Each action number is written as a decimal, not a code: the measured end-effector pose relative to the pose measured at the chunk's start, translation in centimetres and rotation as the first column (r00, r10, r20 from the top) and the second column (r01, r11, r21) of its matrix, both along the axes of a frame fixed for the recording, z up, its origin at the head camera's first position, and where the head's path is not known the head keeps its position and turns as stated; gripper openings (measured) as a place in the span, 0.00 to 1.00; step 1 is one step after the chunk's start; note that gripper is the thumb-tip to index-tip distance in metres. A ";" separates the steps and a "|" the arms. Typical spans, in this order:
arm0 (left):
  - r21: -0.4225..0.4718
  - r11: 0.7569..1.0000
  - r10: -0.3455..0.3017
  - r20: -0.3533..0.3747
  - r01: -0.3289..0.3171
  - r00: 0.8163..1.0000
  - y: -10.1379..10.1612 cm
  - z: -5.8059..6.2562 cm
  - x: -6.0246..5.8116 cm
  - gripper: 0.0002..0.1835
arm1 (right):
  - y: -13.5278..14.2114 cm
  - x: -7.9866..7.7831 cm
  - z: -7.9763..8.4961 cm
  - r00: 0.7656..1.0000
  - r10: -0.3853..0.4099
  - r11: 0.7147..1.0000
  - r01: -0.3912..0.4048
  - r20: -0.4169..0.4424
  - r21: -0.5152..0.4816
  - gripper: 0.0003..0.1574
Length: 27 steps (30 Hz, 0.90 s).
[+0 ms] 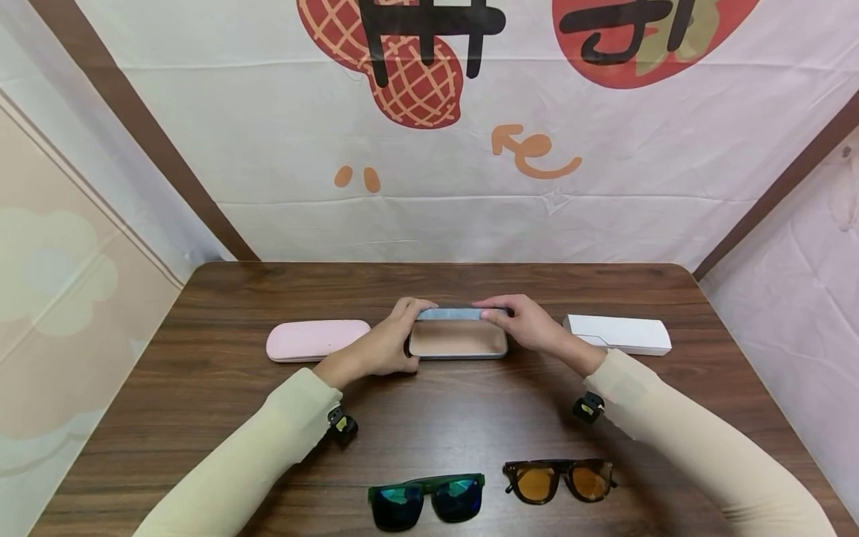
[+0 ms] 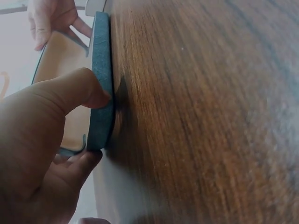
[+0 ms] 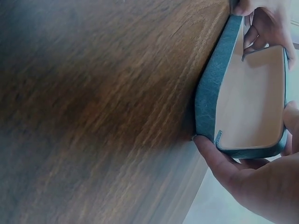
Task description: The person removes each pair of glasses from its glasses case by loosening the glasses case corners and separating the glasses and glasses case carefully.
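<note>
A blue glasses case [image 1: 451, 314] with a beige lining [image 1: 458, 339] stands open on the table, its lid raised at the back. My left hand [image 1: 389, 344] grips its left end, and the left wrist view shows the thumb on the dark blue front wall [image 2: 101, 60] with fingers around the end. At the other end my right hand [image 1: 526, 322] holds the lid's edge, thumb in front and fingers behind. In the right wrist view a fingertip of the right hand [image 3: 252, 179] lies at the corner of the base. Nothing shows inside the case.
A pink glasses case [image 1: 312, 339] lies to the left and a white case [image 1: 624, 333] to the right. Near the front are green-framed sunglasses [image 1: 426, 501] and orange-lensed glasses [image 1: 560, 479]. A printed cloth [image 1: 429, 231] hangs behind the table [image 1: 221, 418].
</note>
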<state>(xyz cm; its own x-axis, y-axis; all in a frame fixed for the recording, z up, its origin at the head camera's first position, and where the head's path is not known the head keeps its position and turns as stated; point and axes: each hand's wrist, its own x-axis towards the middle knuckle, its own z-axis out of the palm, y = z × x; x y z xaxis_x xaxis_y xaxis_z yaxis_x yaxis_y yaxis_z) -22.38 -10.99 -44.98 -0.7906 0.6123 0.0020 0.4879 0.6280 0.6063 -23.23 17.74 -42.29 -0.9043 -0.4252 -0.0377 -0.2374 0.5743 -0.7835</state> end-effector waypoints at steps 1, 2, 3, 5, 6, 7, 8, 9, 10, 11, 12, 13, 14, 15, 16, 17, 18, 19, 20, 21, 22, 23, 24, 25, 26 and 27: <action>0.001 1.000 0.000 0.001 0.000 1.000 0.0 0.0 0.0 0.50 | 0.0 0.0 0.0 1.000 0.003 1.000 -0.003 -0.001 0.001 0.22; 0.004 1.000 -0.003 0.003 0.003 1.000 -0.1 0.0 0.0 0.50 | 0.1 0.0 -0.1 1.000 0.005 1.000 -0.005 -0.001 0.001 0.22; 0.009 1.000 -0.007 0.004 0.007 1.000 -0.1 -0.1 -0.1 0.50 | 0.1 0.0 -0.1 1.000 0.005 1.000 -0.005 -0.001 0.001 0.22; 0.016 1.000 -0.015 0.008 0.015 1.000 -0.2 -0.1 -0.1 0.50 | 0.1 0.0 -0.1 1.000 0.008 1.000 -0.008 -0.004 0.000 0.23; 0.020 1.000 -0.018 0.010 0.018 1.000 -0.2 -0.1 -0.2 0.50 | 0.1 0.0 -0.1 1.000 0.011 1.000 -0.011 -0.006 -0.001 0.23; 0.023 1.000 -0.020 0.010 0.020 1.000 -0.3 -0.2 -0.2 0.50 | 0.1 0.0 -0.1 1.000 0.013 1.000 -0.013 -0.006 -0.003 0.23; 0.026 0.999 -0.022 0.010 0.022 1.000 -0.3 -0.2 -0.2 0.49 | 0.1 0.0 -0.2 1.000 0.014 1.000 -0.014 -0.008 -0.005 0.23; 0.029 0.999 -0.023 0.010 0.023 1.000 -0.3 -0.2 -0.3 0.49 | 0.1 0.0 -0.2 1.000 0.015 1.000 -0.015 -0.010 -0.005 0.23; 0.030 0.999 -0.023 0.010 0.023 1.000 -0.3 -0.2 -0.3 0.49 | 0.1 0.0 -0.2 1.000 0.015 1.000 -0.015 -0.010 -0.004 0.22; 0.029 0.999 -0.023 0.009 0.023 1.000 -0.3 -0.2 -0.3 0.49 | 0.1 0.0 -0.2 1.000 0.016 1.000 -0.016 -0.012 -0.004 0.22; 0.031 0.999 -0.024 0.008 0.023 1.000 -0.3 -0.2 -0.2 0.49 | 0.1 0.0 -0.2 1.000 0.016 1.000 -0.016 -0.012 -0.004 0.22; 0.031 0.999 -0.025 0.007 0.024 1.000 -0.3 -0.2 -0.2 0.49 | 0.1 0.0 -0.2 1.000 0.015 1.000 -0.015 -0.012 -0.004 0.22; 0.031 0.999 -0.026 0.007 0.025 1.000 -0.3 -0.1 -0.2 0.49 | 0.1 0.0 -0.2 1.000 0.015 1.000 -0.015 -0.012 -0.004 0.22; 0.033 0.999 -0.025 0.009 0.025 1.000 -0.3 -0.1 -0.2 0.48 | 0.1 0.0 -0.2 1.000 0.017 1.000 -0.017 -0.013 -0.003 0.22; 0.034 0.999 -0.024 0.010 0.023 1.000 -0.3 -0.1 -0.2 0.48 | 0.1 0.0 -0.2 1.000 0.019 1.000 -0.019 -0.014 -0.004 0.22; 0.032 0.999 -0.019 0.014 0.019 1.000 -0.3 -0.1 -0.2 0.48 | 0.1 0.0 -0.2 1.000 0.021 1.000 -0.021 -0.015 -0.004 0.22; 0.028 0.999 -0.015 0.019 0.015 1.000 -0.3 -0.1 -0.2 0.47 | 0.2 0.0 -0.2 1.000 0.024 1.000 -0.024 -0.015 -0.004 0.22; 0.024 1.000 -0.011 0.023 0.011 1.000 -0.3 -0.1 -0.2 0.46 | 0.2 0.0 -0.2 0.999 0.027 1.000 -0.027 -0.016 -0.003 0.22; 0.022 1.000 -0.007 0.027 0.007 1.000 -0.4 -0.1 -0.2 0.46 | 0.2 0.0 -0.2 0.999 0.032 1.000 -0.032 -0.019 0.000 0.22; 0.020 1.000 -0.004 0.031 0.003 1.000 -0.4 -0.2 -0.2 0.45 | 0.2 0.0 -0.2 0.999 0.036 0.999 -0.036 -0.022 0.002 0.21; 0.016 1.000 -0.002 0.033 0.001 0.999 -0.4 -0.2 -0.1 0.45 | 0.2 0.0 -0.2 0.999 0.039 0.999 -0.039 -0.024 0.005 0.21; 0.014 1.000 -0.001 0.036 0.000 0.999 -0.4 -0.2 -0.1 0.45 | 0.3 0.0 -0.2 0.999 0.043 0.999 -0.043 -0.026 0.007 0.21; 0.016 1.000 -0.003 0.037 0.002 0.999 -0.4 -0.2 -0.2 0.45 | 0.3 0.0 -0.2 0.999 0.047 0.999 -0.047 -0.027 0.008 0.21; 0.019 1.000 -0.005 0.037 0.005 0.999 -0.4 -0.2 -0.2 0.45 | 0.3 0.0 -0.1 0.998 0.050 0.999 -0.050 -0.029 0.009 0.21; 0.022 1.000 -0.008 0.039 0.007 0.999 -0.4 -0.3 -0.2 0.45 | 0.3 0.0 -0.1 0.998 0.053 0.999 -0.053 -0.029 0.009 0.21; 0.024 1.000 -0.011 0.040 0.010 0.999 -0.4 -0.3 -0.2 0.45 | 0.4 0.0 -0.1 0.998 0.055 0.998 -0.055 -0.030 0.009 0.21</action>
